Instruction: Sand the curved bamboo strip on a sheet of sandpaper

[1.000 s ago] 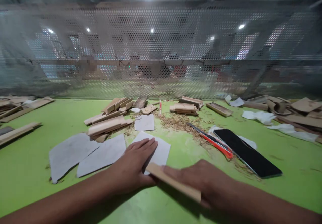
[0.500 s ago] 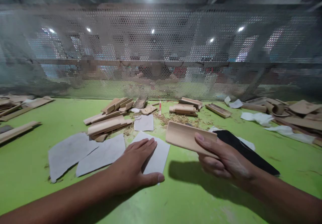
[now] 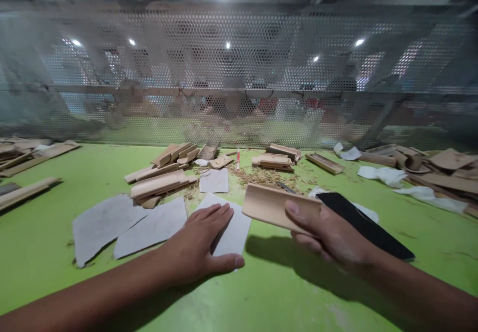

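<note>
My left hand (image 3: 199, 245) lies flat, fingers stretched out, on a grey sheet of sandpaper (image 3: 236, 232) on the green table (image 3: 272, 292). My right hand (image 3: 328, 232) grips a curved pale bamboo piece (image 3: 274, 206) by its right end, thumb on top, and holds it lifted above the table to the right of the sheet. Two more grey sheets (image 3: 127, 225) lie to the left of my left hand.
A black phone (image 3: 364, 225) lies right of my right hand, with shavings (image 3: 261, 176) behind. Piles of bamboo pieces (image 3: 162, 177) sit at the middle back, left edge and right (image 3: 444, 165). A perforated metal screen (image 3: 239, 73) closes the table's far side; people work beyond it.
My right hand lifted the bamboo piece off the sheet and turned it, concave face up, then shifted it slightly left. My left hand stayed flat on the sandpaper.
</note>
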`<state>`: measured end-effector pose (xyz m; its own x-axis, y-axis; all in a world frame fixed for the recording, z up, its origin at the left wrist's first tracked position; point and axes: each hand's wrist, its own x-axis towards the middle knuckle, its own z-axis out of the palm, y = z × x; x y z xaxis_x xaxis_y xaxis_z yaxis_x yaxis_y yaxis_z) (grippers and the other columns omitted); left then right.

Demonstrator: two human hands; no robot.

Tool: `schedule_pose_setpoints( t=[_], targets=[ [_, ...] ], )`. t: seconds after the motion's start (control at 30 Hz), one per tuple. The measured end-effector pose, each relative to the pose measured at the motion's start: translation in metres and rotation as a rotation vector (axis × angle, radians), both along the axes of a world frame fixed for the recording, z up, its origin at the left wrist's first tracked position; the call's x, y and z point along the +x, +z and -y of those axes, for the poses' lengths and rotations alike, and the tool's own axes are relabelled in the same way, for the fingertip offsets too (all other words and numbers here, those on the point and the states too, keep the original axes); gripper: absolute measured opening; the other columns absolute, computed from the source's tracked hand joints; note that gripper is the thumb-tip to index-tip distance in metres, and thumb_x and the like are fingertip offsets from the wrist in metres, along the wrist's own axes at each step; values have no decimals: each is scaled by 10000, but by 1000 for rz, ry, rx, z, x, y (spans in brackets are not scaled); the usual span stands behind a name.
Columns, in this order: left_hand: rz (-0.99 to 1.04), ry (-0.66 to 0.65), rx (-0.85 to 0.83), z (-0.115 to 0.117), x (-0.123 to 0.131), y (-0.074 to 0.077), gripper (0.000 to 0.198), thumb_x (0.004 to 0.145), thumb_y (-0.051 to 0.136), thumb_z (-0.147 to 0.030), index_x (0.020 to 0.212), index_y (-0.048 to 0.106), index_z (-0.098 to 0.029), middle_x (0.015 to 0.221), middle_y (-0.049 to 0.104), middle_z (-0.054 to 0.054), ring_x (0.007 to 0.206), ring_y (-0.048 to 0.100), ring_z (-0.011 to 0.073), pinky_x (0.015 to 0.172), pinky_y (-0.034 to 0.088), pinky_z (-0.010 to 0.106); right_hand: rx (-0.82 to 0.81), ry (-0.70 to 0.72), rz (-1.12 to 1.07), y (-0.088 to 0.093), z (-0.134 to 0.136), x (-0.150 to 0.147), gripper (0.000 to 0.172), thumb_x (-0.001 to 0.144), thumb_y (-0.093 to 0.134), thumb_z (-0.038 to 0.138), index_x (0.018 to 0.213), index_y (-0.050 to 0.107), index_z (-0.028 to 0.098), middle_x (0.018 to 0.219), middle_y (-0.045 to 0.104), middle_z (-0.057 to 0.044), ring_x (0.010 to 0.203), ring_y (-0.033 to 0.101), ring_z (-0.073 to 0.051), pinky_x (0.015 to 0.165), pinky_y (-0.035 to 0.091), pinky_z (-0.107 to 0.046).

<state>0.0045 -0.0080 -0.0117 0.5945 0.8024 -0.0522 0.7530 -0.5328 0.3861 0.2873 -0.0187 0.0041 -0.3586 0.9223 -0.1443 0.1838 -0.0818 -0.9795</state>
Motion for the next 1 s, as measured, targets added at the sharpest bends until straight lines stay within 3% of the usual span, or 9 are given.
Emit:
schedule_pose_setpoints(
  t=[0.07, 0.13, 0.2, 0.37, 0.57, 0.7, 0.8, 0.9, 1.0],
  targets=[
    [8, 1, -2, 0, 1, 0, 998, 881, 633, -746, 1622, 352, -140, 1676, 293, 173, 1533, 276, 413, 1230, 262, 583, 304, 90, 233, -6, -5, 2, 416, 979, 547, 578, 908, 682, 191, 554, 568, 21, 448, 483, -124, 451, 381, -234],
    [26, 11, 3, 0, 2, -1, 998, 873, 647, -726, 1627, 336, -149, 1667, 322, 174, 1521, 301, 421, 1224, 274, 588, 602, 208, 479, -12, -9, 2, 351, 1006, 504, 410, 1212, 706, 208, 810, 736, -56, 713, 666, -204, 652, 501, -299],
    [38, 28, 6, 0, 3, -2, 1030, 864, 655, -716, 1639, 293, -142, 1662, 331, 190, 1507, 323, 432, 1216, 289, 587, 761, 315, 719, -17, -11, -1, 431, 983, 484, 273, 1386, 631, 243, 1011, 783, -91, 885, 707, -249, 744, 508, -339],
    [20, 30, 1, 0, 3, -3, 1097, 853, 643, -739, 1651, 229, -109, 1670, 294, 216, 1516, 300, 438, 1212, 292, 582, 914, 551, 1090, -21, -4, -12, 716, 872, 589, 185, 1555, 398, 91, 987, 776, -134, 750, 708, -275, 573, 410, -345],
    [-12, 38, -4, 1, 3, 1, 1070, 851, 661, -696, 1649, 241, -120, 1672, 297, 201, 1526, 294, 415, 1223, 283, 556, 974, 529, 1142, -19, 0, -13, 746, 838, 638, 155, 1544, 403, 113, 939, 769, -103, 707, 693, -252, 534, 319, -327],
    [-31, 29, -9, 1, 2, 0, 1066, 849, 670, -674, 1648, 248, -110, 1684, 268, 191, 1540, 261, 407, 1229, 286, 545, 889, 519, 1005, -21, 2, -14, 648, 892, 599, 163, 1520, 443, 202, 974, 790, -69, 750, 711, -224, 565, 360, -303],
    [-31, 41, -3, 0, 2, 0, 1064, 865, 636, -728, 1647, 254, -116, 1685, 266, 189, 1534, 273, 415, 1223, 290, 564, 861, 440, 1068, -20, 4, -17, 685, 862, 610, 137, 1524, 441, 177, 999, 790, -102, 776, 723, -246, 580, 378, -308],
    [-49, 26, -2, 0, 2, 1, 1062, 869, 634, -717, 1647, 248, -106, 1684, 271, 189, 1540, 262, 406, 1233, 276, 555, 859, 506, 1041, -17, 6, -16, 710, 869, 637, 186, 1547, 428, 171, 962, 788, -92, 737, 723, -250, 568, 396, -312],
    [-44, 24, -8, 0, 3, 2, 1045, 882, 626, -707, 1649, 244, -110, 1687, 265, 187, 1537, 269, 407, 1230, 275, 563, 784, 361, 993, -14, -2, -7, 578, 919, 590, 202, 1493, 530, 219, 913, 803, -72, 704, 727, -221, 589, 459, -282]
  ],
)
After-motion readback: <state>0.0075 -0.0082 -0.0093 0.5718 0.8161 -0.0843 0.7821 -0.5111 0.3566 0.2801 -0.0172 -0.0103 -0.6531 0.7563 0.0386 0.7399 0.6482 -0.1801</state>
